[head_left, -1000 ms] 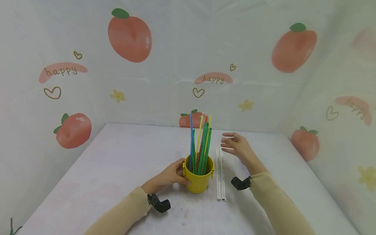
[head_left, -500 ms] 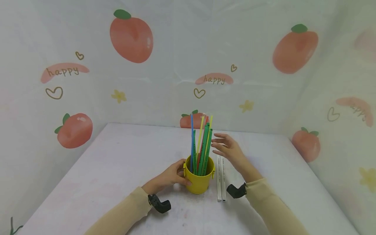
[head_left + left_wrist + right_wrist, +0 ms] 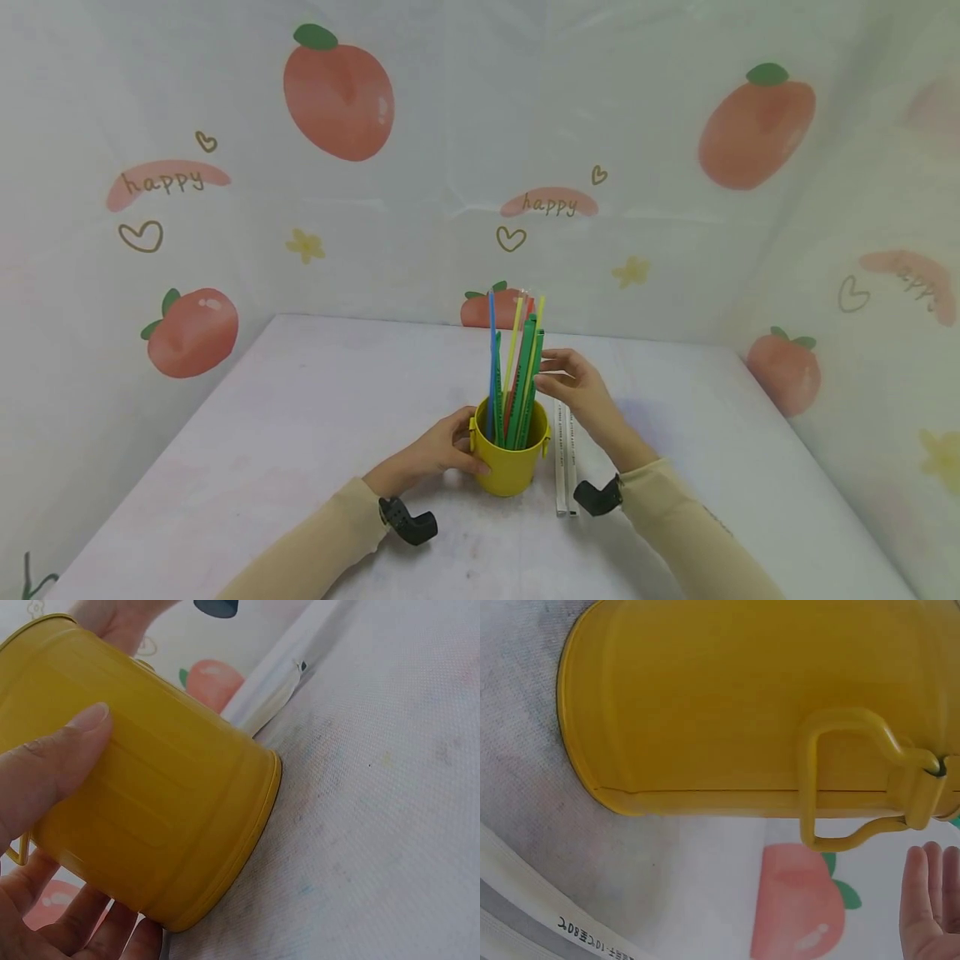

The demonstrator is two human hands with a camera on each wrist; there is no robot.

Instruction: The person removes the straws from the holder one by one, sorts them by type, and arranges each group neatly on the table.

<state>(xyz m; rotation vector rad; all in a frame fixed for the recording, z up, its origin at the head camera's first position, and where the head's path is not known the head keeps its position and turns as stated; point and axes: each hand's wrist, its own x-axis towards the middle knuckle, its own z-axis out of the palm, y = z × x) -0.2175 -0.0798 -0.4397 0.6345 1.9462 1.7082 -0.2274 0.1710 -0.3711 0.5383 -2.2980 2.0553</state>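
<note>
A small yellow bucket (image 3: 507, 472) stands upright on the table, holding several thin straws: a blue straw (image 3: 492, 358), yellow and red ones, and green-wrapped straws (image 3: 517, 400). My left hand (image 3: 442, 446) grips the bucket's left side; in the left wrist view its thumb (image 3: 64, 761) lies across the yellow wall, with the fingers round the other side. My right hand (image 3: 581, 392) is at the right of the green straws, fingertips beside or touching the rightmost one; contact is unclear. The right wrist view shows straight fingers (image 3: 930, 892) near the bucket's rim and its handle (image 3: 808, 780).
Two white paper-wrapped straws (image 3: 560, 475) lie side by side on the table (image 3: 337, 400), just right of the bucket. A white backdrop (image 3: 420, 167) with printed fruit surrounds the back and sides. A black wrist camera (image 3: 408, 523) sits on each cuff.
My right hand has moved left and slightly down, from above the white straws to the green straws, its fingers coming closer together. The left hand and bucket have stayed put.
</note>
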